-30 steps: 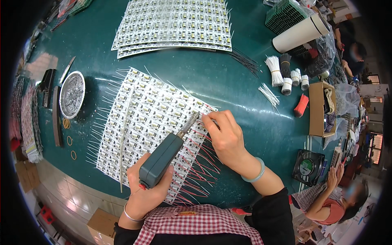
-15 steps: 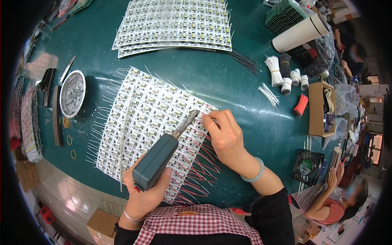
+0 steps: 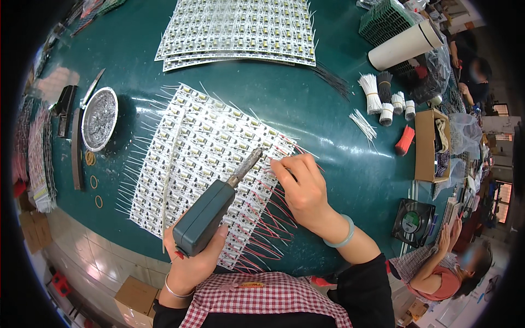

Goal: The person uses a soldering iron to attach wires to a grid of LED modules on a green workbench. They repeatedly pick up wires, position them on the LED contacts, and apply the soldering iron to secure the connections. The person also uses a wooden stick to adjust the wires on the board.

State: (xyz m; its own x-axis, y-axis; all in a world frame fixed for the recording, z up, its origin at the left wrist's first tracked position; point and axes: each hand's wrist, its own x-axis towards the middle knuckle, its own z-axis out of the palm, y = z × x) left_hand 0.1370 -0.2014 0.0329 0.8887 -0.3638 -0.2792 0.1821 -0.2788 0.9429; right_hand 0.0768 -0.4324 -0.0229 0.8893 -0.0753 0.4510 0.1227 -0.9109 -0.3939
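My left hand (image 3: 194, 254) is wrapped round the dark green handle of a soldering iron (image 3: 205, 218). The iron's tip (image 3: 257, 153) is over the right part of a white circuit board panel (image 3: 205, 142) with rows of small components. Close beside the tip, my right hand (image 3: 302, 183) is closed in a pinch at the panel's right edge, on what looks like a thin wire (image 3: 272, 160) mostly hidden by the fingers. Red and white wires (image 3: 268, 227) stick out from that edge nearer me, and some red wires (image 3: 298, 147) at the far right corner.
A stack of similar panels (image 3: 238, 35) lies at the back. To the left stands a bowl of grey metallic matter (image 3: 100, 119). Bundled white wires (image 3: 371, 93), red wires (image 3: 404, 140), a white flask (image 3: 404, 46), a cardboard box (image 3: 426, 145) and a fan (image 3: 414, 222) are right. A co-worker (image 3: 451, 270) sits at right.
The iron's tip has drawn slightly left and away from my right fingers. My right hand has shifted a little toward me along the edge. Red wires now stick out past the far right corner.
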